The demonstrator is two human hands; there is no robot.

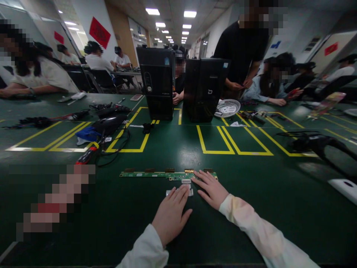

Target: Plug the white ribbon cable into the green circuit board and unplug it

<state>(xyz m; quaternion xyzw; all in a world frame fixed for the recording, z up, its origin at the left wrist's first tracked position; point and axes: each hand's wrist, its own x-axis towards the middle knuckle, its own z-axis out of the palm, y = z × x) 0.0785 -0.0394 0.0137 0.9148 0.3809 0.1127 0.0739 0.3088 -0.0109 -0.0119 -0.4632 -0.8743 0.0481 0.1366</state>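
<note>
A long, narrow green circuit board [150,174] lies lengthwise across the table, with brownish tabs along its far edge. My right hand [210,190] rests on its right end, fingers stretched out and apart. A pale connector [186,181] shows at the board's near edge. Just below it my left hand [170,214] lies with straight fingers over a small white flat piece [168,193], which looks like a ribbon cable end. The fingers cover most of that piece. Whether it joins the connector, I cannot tell.
The green table [111,216] carries yellow tape outlines. Two black computer towers [160,89] [205,91] stand ahead. A red-and-black handled tool [87,154] and cables lie left. A white basket [228,108] is beyond; a black item [315,143] lies right. Several people are around.
</note>
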